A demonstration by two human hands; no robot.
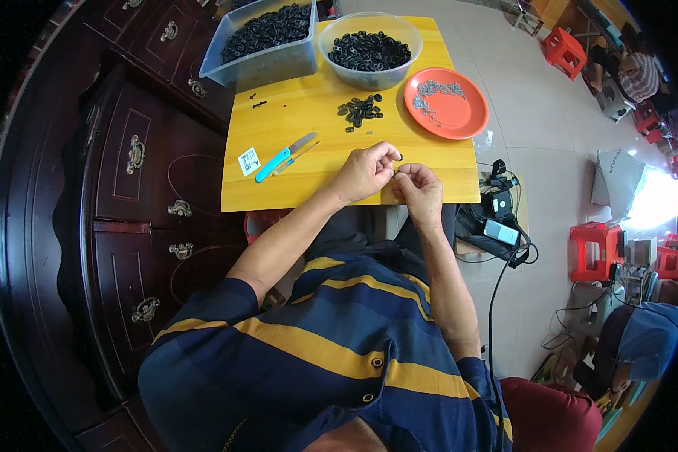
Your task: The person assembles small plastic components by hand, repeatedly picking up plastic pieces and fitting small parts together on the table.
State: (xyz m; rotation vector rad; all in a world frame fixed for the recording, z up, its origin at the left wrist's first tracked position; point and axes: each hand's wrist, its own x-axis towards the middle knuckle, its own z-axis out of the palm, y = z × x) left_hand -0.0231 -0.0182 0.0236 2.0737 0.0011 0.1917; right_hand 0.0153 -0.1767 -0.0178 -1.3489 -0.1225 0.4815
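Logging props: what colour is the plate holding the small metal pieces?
Orange-red plate, clearest in the head view.

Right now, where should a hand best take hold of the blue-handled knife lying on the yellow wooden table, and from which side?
Probably grip the blue-handled knife by its blue handle, coming from above at the near-left end: the bare blade points away toward the far right, and it lies flat on the yellow wooden table.

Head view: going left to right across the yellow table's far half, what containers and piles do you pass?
Rectangular clear bin of black parts → round clear bowl of black parts, with a loose black pile before it → orange plate holding small metal pieces.
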